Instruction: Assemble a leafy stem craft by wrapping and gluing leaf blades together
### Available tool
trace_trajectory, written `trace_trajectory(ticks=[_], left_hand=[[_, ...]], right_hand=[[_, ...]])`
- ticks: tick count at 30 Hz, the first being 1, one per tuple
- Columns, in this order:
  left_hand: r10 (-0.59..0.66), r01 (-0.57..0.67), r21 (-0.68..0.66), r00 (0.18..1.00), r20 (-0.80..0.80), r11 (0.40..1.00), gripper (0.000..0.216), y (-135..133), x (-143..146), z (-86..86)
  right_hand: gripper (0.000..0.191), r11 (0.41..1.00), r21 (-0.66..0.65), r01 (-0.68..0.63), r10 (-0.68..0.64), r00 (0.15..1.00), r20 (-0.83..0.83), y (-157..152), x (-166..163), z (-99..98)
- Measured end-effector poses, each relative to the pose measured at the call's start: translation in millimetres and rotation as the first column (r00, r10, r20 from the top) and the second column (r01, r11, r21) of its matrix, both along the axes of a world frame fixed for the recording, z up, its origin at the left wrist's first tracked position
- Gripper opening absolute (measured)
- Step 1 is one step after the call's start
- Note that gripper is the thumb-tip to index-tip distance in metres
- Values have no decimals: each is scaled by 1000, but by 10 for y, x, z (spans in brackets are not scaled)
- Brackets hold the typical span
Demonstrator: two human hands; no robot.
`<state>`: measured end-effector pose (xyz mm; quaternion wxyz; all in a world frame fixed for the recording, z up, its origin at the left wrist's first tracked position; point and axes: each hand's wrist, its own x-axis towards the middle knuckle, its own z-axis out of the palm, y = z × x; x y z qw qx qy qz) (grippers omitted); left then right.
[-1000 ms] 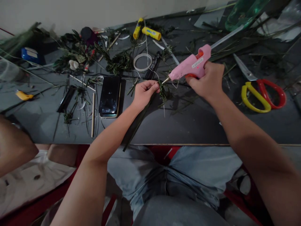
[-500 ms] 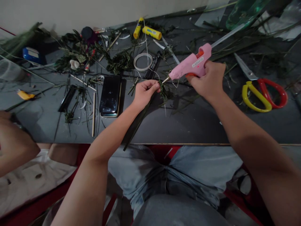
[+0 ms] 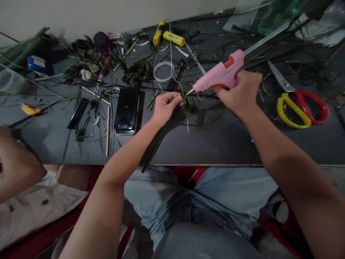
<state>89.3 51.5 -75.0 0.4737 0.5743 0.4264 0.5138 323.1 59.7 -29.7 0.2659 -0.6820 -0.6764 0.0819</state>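
Note:
My right hand (image 3: 237,91) is wrapped round the handle of a pink hot glue gun (image 3: 217,77), with a clear glue stick (image 3: 265,39) jutting from its back. The gun's metal nozzle points left and meets a bundle of woven dark green leaf strips (image 3: 186,104). My left hand (image 3: 168,107) pinches that bundle between thumb and fingers. Long leaf strips (image 3: 156,149) trail from below this hand over the table edge. Whether the nozzle touches the leaves or stops just short, I cannot tell.
Large scissors (image 3: 293,109) with yellow and red handles lie at right. A phone (image 3: 126,109) lies left of my left hand. Behind are a tape roll (image 3: 154,72), yellow glue sticks (image 3: 174,38) and leaf scraps (image 3: 137,72). Another person's arm (image 3: 18,165) rests at far left.
Both hands stay almost in place, with the glue gun's nozzle still at the leaf bundle. A thin white thread near the tape roll hangs slightly differently.

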Motion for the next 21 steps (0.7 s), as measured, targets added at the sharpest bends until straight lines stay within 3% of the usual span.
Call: trace_trajectory(ticks=[4,9,14,16,18,19,20,21], left_hand=[[-16,16,16,1000,10,1000,41,9,-23,-28],[-49,47,38,997,62,998,49,10,-22,-32],[-96,95,24,991,90,995,50,17,-16,-4],[-107,106,12,988,112,994,52,31,-26,-4],[-110,113,-12,982,156,994,53,48,-41,-13],[-112,119,-25,977,182,993,52,57,-48,-20],[-118,127,-36,972,205,991,52,64,-52,-27],[-127,140,-41,967,222,989,51,70,-55,-33]], right_hand=[[48,996,38,84,-85,996,11,-32,17,57],[44,983,142,118,-104,989,-106,86,61,61],[53,993,-41,113,-112,993,26,470,121,62],[41,994,-82,71,-59,988,140,493,142,100],[15,999,36,1,-9,980,200,369,163,143],[14,988,143,-55,25,979,200,262,178,152],[21,960,220,-175,136,974,183,138,197,146],[22,902,224,-370,331,923,193,10,221,120]])
